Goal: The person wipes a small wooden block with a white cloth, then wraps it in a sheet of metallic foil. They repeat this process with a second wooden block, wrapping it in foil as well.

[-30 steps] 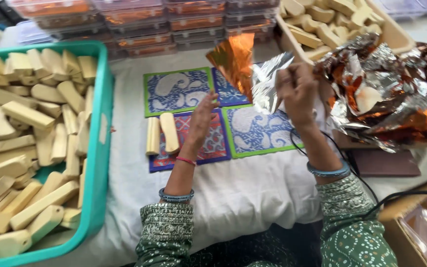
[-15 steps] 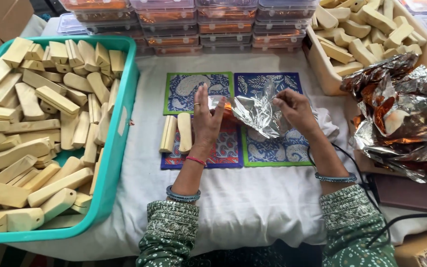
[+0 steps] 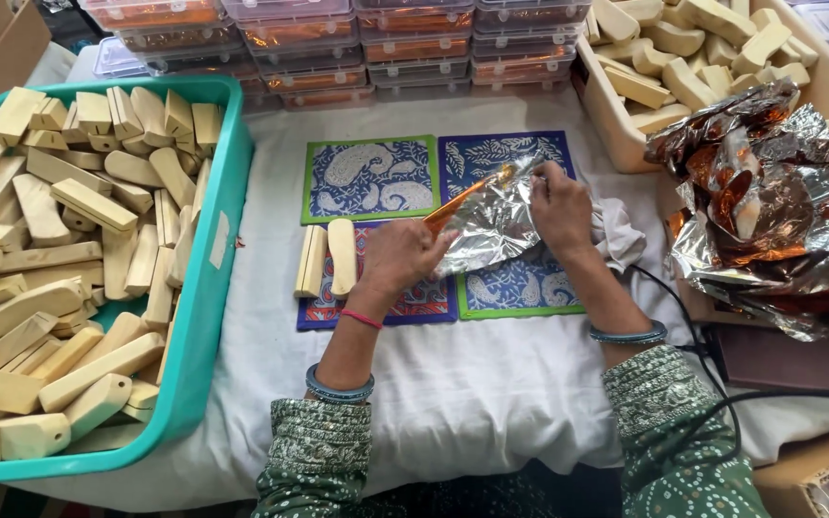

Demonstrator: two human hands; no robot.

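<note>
Along the left edge of the desk, a teal bin holds pale wooden blocks. Just beside it, two blocks lie on patterned mats. Over them, left hand and right hand pinch a silver foil sheet, fingers closed on its edges. Crumpled foil heaps at right.

teal tray | wooden blocks | plastic boxes | foil heap
</note>
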